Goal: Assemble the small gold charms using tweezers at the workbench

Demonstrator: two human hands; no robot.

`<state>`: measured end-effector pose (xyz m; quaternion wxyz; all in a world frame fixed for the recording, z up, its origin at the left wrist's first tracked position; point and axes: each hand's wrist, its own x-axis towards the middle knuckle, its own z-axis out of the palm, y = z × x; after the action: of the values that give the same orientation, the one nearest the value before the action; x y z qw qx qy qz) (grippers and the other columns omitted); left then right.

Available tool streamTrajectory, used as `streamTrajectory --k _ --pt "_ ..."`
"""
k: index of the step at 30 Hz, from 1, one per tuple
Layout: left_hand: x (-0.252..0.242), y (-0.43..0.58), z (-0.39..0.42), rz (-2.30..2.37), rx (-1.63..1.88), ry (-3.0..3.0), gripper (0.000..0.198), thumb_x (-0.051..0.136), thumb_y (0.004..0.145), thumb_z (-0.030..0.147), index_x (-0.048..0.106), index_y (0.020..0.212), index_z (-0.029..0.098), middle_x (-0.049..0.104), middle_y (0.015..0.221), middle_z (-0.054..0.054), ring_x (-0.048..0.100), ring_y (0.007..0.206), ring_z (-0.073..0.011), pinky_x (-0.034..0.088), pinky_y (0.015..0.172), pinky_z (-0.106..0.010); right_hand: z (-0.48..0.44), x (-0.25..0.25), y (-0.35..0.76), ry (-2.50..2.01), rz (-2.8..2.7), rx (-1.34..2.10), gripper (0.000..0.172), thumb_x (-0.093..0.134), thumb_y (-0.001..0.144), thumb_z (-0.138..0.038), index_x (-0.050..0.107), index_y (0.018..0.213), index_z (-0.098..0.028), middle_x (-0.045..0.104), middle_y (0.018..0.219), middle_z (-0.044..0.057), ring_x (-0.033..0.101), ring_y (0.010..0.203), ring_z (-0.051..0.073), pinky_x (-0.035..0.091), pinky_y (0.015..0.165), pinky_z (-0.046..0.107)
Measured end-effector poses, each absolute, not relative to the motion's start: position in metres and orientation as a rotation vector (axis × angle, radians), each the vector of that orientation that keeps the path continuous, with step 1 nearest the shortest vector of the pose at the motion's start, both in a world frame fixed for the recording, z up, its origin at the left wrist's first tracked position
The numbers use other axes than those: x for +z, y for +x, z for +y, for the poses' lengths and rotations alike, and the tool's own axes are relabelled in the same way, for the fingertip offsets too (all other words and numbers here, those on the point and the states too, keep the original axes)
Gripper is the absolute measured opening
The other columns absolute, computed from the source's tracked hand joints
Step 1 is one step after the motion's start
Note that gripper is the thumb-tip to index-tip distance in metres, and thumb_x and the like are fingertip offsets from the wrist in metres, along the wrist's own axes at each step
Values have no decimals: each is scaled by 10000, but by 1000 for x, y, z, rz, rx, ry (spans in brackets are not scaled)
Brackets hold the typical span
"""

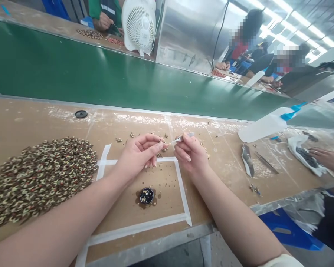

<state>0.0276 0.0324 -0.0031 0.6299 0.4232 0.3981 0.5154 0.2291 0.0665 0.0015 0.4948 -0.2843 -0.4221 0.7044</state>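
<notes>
My left hand (141,152) is closed, thumb and fingertips pinching a small brown and cream piece (161,141). Across from it, my right hand (193,152) grips a thin, pale, pen-like tool (179,139), whose light tip points at the piece. Whether the tip touches it I cannot tell. Several similar small pieces (118,139) lie scattered behind my hands. Below them, inside a white tape outline (183,193), sits a small round black dish (146,195) with dark liquid and pale bits, ringed by a wet stain. A big heap of brown and cream pieces with red spots (50,178) spreads at left.
A black round lid (81,114) lies at the back left. To the right are a white squeeze bottle (263,124), tweezers (267,162) and a white bag of dark pieces (306,155) under another person's hand (327,157). A green belt (100,78) runs behind; a fan (140,27) stands beyond.
</notes>
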Motion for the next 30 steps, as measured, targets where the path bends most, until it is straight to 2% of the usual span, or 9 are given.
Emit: streamTrajectory --k 3,7,13,17,24,30 --pt "-4 28 32 927 1169 990 283 904 884 411 752 1005 205 866 1069 -95 618 483 -67 419 425 -195 66 1 228 -721 -1009 1678 550 935 835 -517 498 667 -229 180 521 -148 196 377 32 154 435 254" --pt "0 29 30 972 1145 1030 294 888 893 431 733 1013 212 867 1088 -101 626 476 -77 404 419 -205 64 2 227 -780 -1071 1463 544 888 880 -505 466 663 -239 196 527 -138 248 373 47 151 450 280" --pt "4 30 26 1028 1152 1040 301 880 907 444 699 1003 224 867 1097 -104 616 450 -85 404 415 -231 58 4 228 -832 -1129 1199 509 884 892 -516 520 661 -246 306 495 -113 352 372 76 180 457 313" --pt "5 30 24 1075 1156 1076 324 874 920 468 670 993 226 868 1106 -106 635 454 -100 415 410 -243 56 2 228 -856 -1157 1154 500 868 923 -493 533 648 -243 371 466 -100 387 384 84 235 471 321" --pt "6 31 20 1141 1163 1127 295 836 972 466 652 1001 237 866 1136 -79 645 445 -94 477 445 -263 54 2 228 -937 -1215 1113 434 839 955 -462 603 669 -235 419 462 -87 373 418 88 297 501 326" --pt "7 32 21 1135 1166 1099 318 845 966 456 617 1022 242 865 1127 -73 594 417 -76 469 433 -258 55 1 227 -957 -1205 1108 475 841 936 -500 559 654 -243 409 474 -87 378 414 90 300 491 326"
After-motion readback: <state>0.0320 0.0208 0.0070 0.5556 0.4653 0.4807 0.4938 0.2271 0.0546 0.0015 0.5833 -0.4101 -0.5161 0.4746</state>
